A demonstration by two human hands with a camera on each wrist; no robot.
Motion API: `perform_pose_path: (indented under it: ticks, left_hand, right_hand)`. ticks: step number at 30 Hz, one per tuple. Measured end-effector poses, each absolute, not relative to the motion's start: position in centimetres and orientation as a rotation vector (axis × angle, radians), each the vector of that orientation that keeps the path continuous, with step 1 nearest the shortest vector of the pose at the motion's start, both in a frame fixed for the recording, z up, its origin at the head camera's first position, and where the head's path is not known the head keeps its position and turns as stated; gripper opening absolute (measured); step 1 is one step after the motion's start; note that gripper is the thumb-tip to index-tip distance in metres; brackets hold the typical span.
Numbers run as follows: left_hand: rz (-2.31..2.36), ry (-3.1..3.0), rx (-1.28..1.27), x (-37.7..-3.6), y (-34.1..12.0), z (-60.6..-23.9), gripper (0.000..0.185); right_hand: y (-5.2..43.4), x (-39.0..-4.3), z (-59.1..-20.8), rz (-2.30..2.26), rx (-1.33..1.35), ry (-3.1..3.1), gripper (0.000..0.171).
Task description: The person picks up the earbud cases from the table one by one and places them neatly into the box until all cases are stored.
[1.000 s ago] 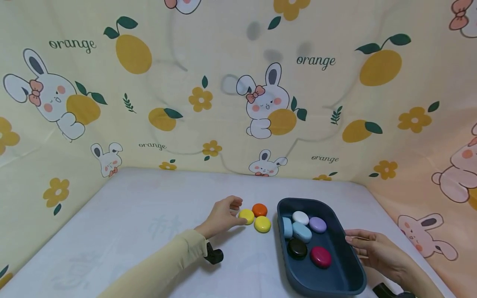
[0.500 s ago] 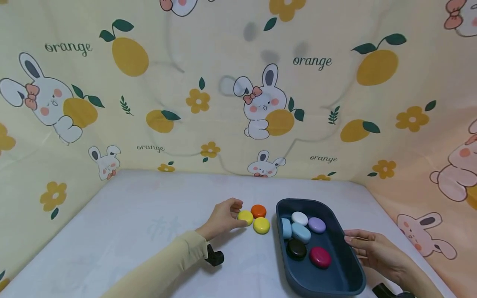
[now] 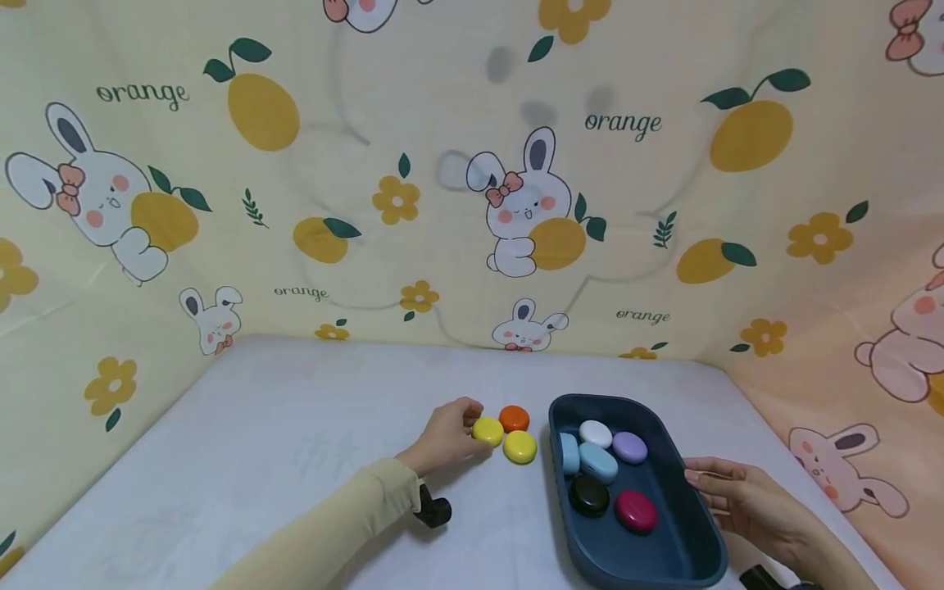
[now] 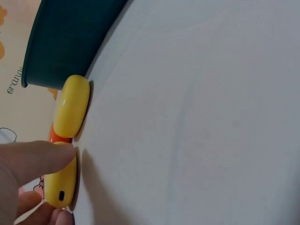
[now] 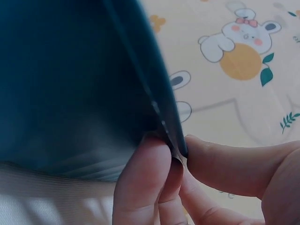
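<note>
On the white table, my left hand [image 3: 470, 426] pinches a yellow oval case [image 3: 487, 431]. The left wrist view shows the thumb on top of this case [image 4: 61, 180] and fingers curled under its end. A second yellow case [image 3: 519, 447] and an orange one [image 3: 514, 418] lie touching it. My right hand [image 3: 701, 483] holds the right rim of a dark blue tray [image 3: 678, 500]. In the right wrist view, thumb and fingers [image 5: 140, 178] pinch that rim [image 5: 164, 117].
The tray holds several oval cases: white [image 3: 595, 433], lilac [image 3: 629, 447], two light blue [image 3: 597, 461], black [image 3: 588, 495] and magenta [image 3: 636, 510]. Patterned cloth walls [image 3: 472, 205] close in the table at the back and both sides.
My left hand's fingers have closed round the nearer yellow case. The right hand and the tray have stayed put.
</note>
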State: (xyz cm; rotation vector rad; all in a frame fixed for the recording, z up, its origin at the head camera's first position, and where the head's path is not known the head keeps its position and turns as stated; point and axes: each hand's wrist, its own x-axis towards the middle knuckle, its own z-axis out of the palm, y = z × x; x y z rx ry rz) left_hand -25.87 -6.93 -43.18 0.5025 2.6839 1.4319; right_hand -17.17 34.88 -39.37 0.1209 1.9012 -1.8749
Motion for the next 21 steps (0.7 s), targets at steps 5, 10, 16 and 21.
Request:
perform_pose_path:
  ticks: [5, 10, 16, 21]
  left_hand:
    - [1.396, 2.689, 0.496, -25.97, -6.83, -43.20, 0.059]
    - [1.399, 2.678, 0.507, -26.24, -6.99, -43.46, 0.059]
    - [1.443, 2.628, 0.549, -26.44, -7.25, -43.61, 0.059]
    - [1.420, 2.650, 0.594, -26.60, -7.36, -43.68, 0.056]
  right_hand:
    - [34.78, -17.01, -39.59, -1.875, 0.116, 1.914, 0.019]
    - [34.75, -16.95, -39.63, -1.878, 0.101, 1.916, 0.018]
    - [34.93, -17.08, -39.61, -1.887, 0.100, 1.902, 0.018]
    - [35.00, -17.15, -39.59, -1.890, 0.093, 1.890, 0.018]
